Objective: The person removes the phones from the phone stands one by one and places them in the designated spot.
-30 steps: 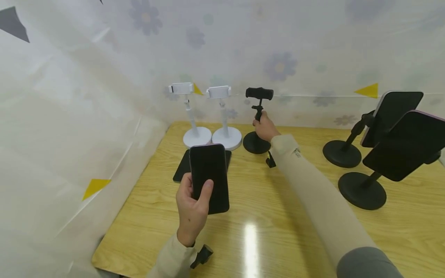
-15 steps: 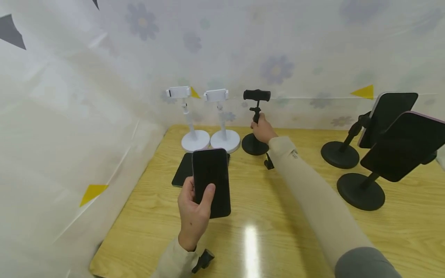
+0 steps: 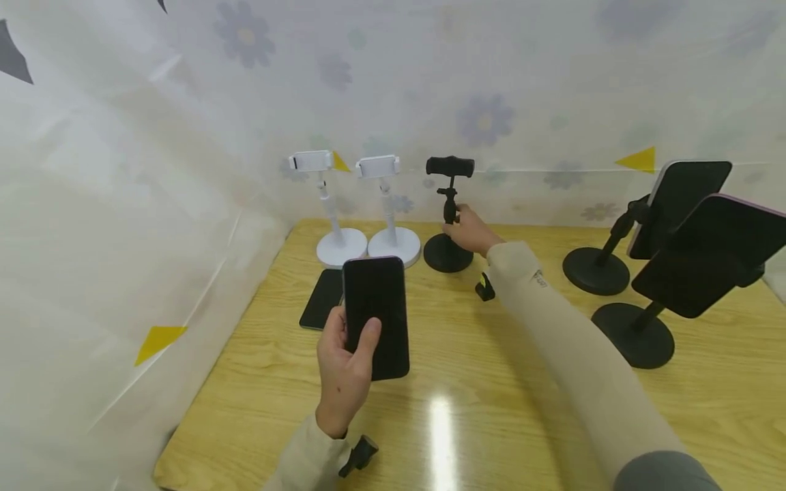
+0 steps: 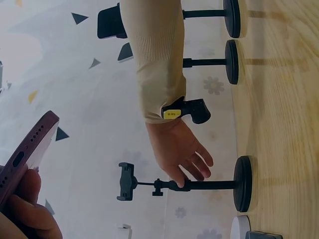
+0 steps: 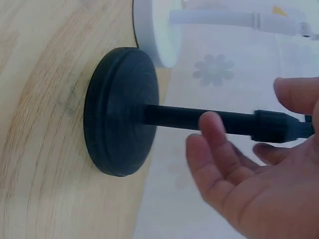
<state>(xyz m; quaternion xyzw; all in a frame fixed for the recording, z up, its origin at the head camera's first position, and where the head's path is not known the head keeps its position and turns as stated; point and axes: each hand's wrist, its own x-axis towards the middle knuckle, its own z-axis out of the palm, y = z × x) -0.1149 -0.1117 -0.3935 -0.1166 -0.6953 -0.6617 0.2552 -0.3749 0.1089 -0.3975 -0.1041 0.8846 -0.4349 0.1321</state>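
Observation:
My left hand (image 3: 345, 382) grips a black-screened smartphone (image 3: 382, 348), thumb across its screen; the phone stands roughly upright above the table. The left wrist view shows the phone's pinkish edge (image 4: 22, 154). A black phone stand (image 3: 449, 252) with a round base and an unoccupied clamp (image 3: 450, 166) stands at the back. Beside its pole (image 5: 184, 118) is my right hand (image 3: 471, 230), thumb and fingers loosely spread on either side. In the right wrist view the fingertips (image 5: 212, 122) overlap the pole without closing round it.
Two white phone stands (image 3: 341, 247) stand left of the black one. A dark phone (image 3: 321, 300) lies flat before them, partly hidden. At right, two black stands (image 3: 595, 271) hold phones (image 3: 706, 256). A patterned sheet (image 3: 393, 82) hangs behind the table (image 3: 245, 409).
My right hand has loosened from the black stand's pole, its fingers spreading and the hand shifting slightly right and down. My left hand keeps holding the phone. The head view has drifted slightly.

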